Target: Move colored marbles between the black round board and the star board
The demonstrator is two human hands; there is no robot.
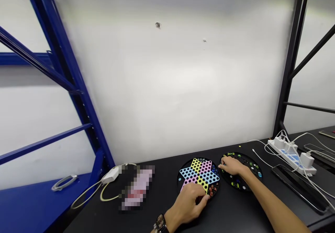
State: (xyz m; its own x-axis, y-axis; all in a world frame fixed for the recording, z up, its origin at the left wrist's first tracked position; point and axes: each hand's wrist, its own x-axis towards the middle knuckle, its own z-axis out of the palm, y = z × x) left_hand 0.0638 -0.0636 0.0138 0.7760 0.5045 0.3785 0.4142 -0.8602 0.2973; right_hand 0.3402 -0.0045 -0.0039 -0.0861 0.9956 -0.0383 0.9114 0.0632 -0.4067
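At the near edge of the view, a watch [160, 222] is worn on the left wrist. The left hand [190, 203] is held curled over the near rim of the left tray [179, 188], its thumb near the red marbles [212, 191]; whether anything is gripped cannot be told. Inside that round tray lies the star board [197, 175], its coloured points spread toward the rim, with marbles in the gaps.

To the right, the second tray [229, 178] is set close beside it; whether the rims touch cannot be told. The right hand [232, 165] is lowered with bent fingers over its left side, and its grip is hidden. The near right rim is crossed by the right forearm.

Open black table [163, 191] is left between the left tray and a pixelated pink item [138, 187], and also nearer than the second tray, between the forearms. On the right, room is taken up by a black phone [295, 184] lying aslant and, farther, by a power strip [295, 161] with plugs and white cables. At far left, a white adapter [111, 175] is placed near a blue frame [86, 100]. Beyond the far table edge, the space is bounded by a pale wall [183, 97].
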